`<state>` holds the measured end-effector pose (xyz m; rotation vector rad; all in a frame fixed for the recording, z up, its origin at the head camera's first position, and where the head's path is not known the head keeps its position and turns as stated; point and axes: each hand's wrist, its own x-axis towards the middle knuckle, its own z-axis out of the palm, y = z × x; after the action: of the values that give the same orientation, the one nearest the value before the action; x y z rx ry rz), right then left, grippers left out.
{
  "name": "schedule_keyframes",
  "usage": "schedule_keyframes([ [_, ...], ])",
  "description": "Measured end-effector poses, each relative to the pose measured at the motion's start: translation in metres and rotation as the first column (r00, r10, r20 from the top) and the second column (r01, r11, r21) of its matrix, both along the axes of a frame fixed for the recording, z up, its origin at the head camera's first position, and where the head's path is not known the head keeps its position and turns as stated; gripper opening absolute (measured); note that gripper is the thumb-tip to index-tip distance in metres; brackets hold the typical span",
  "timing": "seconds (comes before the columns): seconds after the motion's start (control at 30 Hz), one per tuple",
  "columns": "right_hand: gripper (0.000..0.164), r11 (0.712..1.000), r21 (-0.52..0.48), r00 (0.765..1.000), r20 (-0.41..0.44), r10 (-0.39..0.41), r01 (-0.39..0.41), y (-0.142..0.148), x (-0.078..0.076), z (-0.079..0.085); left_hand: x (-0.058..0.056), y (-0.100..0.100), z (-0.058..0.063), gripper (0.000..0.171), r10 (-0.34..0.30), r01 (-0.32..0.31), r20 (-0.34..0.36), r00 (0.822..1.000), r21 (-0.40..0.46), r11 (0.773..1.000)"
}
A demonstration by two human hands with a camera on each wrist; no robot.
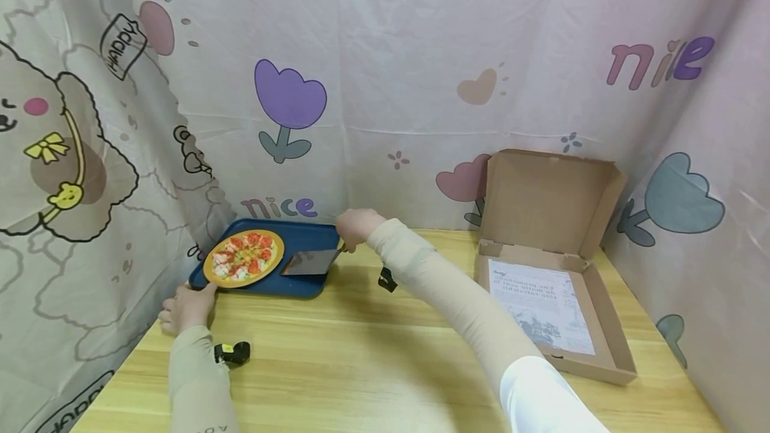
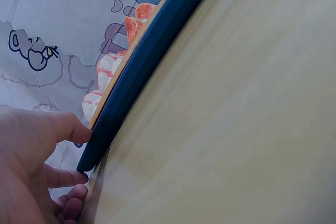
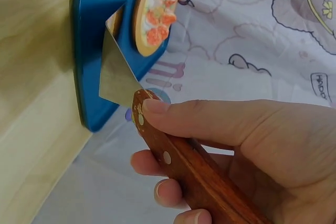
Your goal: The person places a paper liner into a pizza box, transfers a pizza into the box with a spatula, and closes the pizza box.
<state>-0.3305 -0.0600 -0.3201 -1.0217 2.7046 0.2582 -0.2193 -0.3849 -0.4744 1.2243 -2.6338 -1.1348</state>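
Note:
A blue tray [image 1: 303, 234] lies near the back left of the table, bearing a toy-like pizza [image 1: 243, 259] with red and white toppings. At the tray's front left corner my left hand [image 1: 188, 308] pinches the rim, thumb close to the pizza's edge and a finger at the underside. My right hand [image 1: 359, 227], by the tray's right end, grips the wooden handle [image 3: 194, 174] of a metal spatula [image 1: 309, 263]. Its broad blade [image 3: 116, 74] hangs slanted over the right half of the tray, apart from the pizza.
An open cardboard pizza box [image 1: 607, 319] stands on the right of the wooden table [image 1: 361, 366], its lid [image 1: 544, 202] raised at the back. A printed sheet [image 1: 541, 299] lies inside. A patterned curtain [image 1: 397, 72] hangs behind and along both sides.

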Motion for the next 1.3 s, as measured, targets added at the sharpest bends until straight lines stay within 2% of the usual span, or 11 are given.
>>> schedule_keyframes([
  [0.3,0.017,1.0,-0.025,0.999,-0.035,-0.01,0.009,-0.016,0.008,-0.017,-0.001,0.0,-0.001,0.085,0.002,-0.002,0.004,1.0,0.004,1.0],
  [0.47,0.018,1.0,-0.024,0.999,-0.033,0.001,-0.002,-0.017,0.013,-0.012,-0.002,-0.003,-0.003,0.087,-0.01,0.01,0.008,1.0,0.003,1.0],
  [0.67,0.005,1.0,0.005,0.998,-0.063,-0.005,0.005,-0.02,0.022,-0.006,-0.002,-0.001,-0.003,0.088,-0.007,0.007,0.013,1.0,-0.002,1.0],
  [0.77,0.005,1.0,-0.002,0.998,-0.066,-0.007,0.006,-0.023,0.029,-0.006,-0.001,0.0,-0.003,0.087,-0.001,0.001,0.012,1.0,-0.003,1.0],
  [0.97,0.005,0.999,-0.045,0.998,-0.055,-0.014,0.012,-0.025,0.037,-0.013,0.0,0.003,-0.003,0.087,0.008,-0.008,0.016,1.0,0.002,1.0],
  [1.3,0.008,0.99,-0.129,0.998,-0.031,-0.062,0.058,-0.025,0.036,-0.026,-0.001,-0.001,-0.002,0.087,0.004,-0.004,0.005,1.0,-0.001,1.0],
])
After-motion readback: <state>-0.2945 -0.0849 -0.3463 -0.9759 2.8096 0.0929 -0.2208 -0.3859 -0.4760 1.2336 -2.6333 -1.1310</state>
